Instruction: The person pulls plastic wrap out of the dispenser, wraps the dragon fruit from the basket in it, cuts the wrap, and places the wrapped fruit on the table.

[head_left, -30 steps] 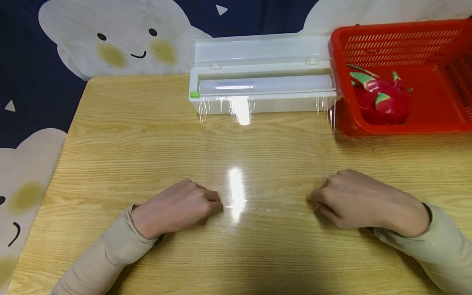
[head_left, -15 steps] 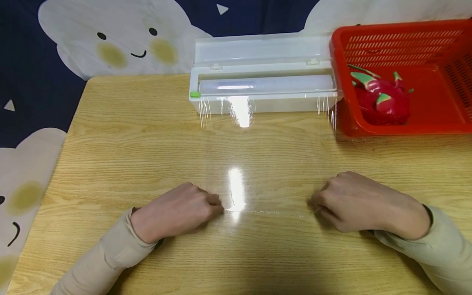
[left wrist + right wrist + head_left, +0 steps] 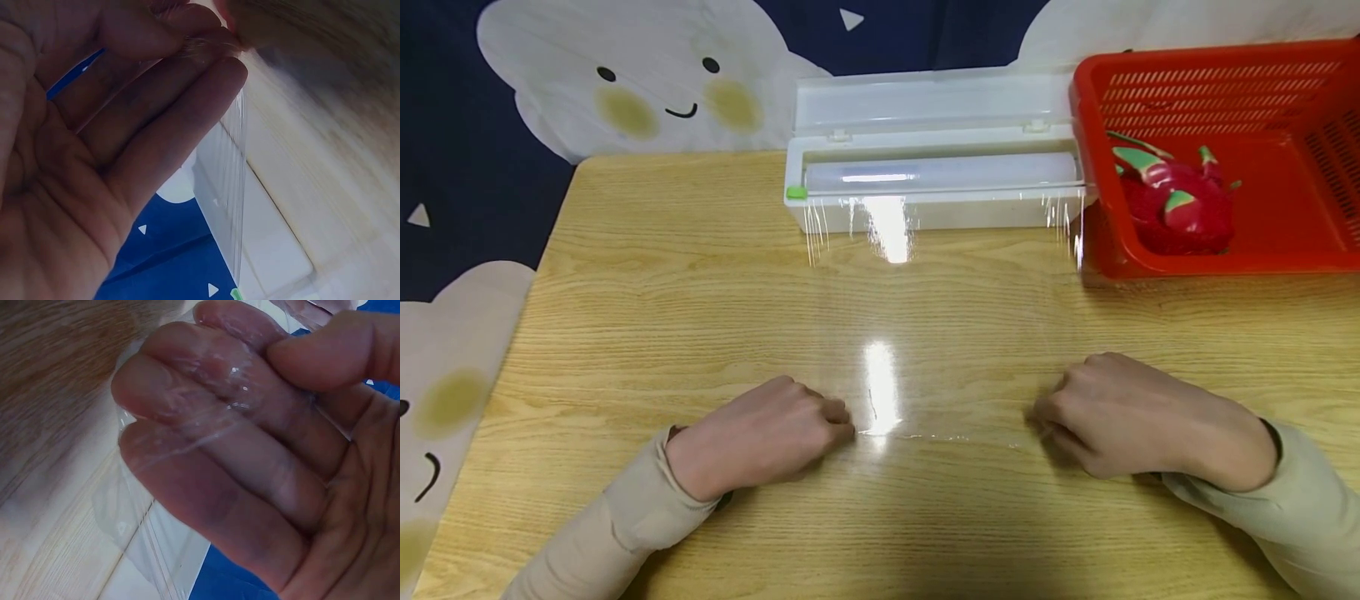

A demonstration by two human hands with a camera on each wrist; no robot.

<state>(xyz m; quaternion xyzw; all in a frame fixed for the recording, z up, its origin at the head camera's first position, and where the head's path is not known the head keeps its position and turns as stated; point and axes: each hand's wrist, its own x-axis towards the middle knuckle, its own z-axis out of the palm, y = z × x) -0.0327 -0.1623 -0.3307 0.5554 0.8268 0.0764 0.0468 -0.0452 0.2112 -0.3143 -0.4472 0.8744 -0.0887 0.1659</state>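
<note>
A clear sheet of plastic wrap (image 3: 955, 333) stretches from a white wrap dispenser (image 3: 940, 212) toward the front of the table. Its lid stands raised, and a pale roll (image 3: 940, 172) lies inside. My left hand (image 3: 767, 432) pinches the sheet's near left corner; in the left wrist view the thumb meets the index finger on the film, other fingers loosely bent. At the near right corner my right hand (image 3: 1123, 417) pinches the film too. Crumpled wrap (image 3: 234, 381) covers its fingertips in the right wrist view. Between both hands the sheet's near edge shows as a thin shiny line.
A red plastic basket (image 3: 1232, 264) stands at the back right, against the dispenser's right end. A pink dragon fruit (image 3: 1187, 204) lies in it. Behind the wooden table (image 3: 662, 283) hangs a dark blue cloth (image 3: 925, 33) with white clouds.
Both hands have drawn slightly toward the front of the table, and the wrap's near edge has come with them. The dispenser and basket stay in place.
</note>
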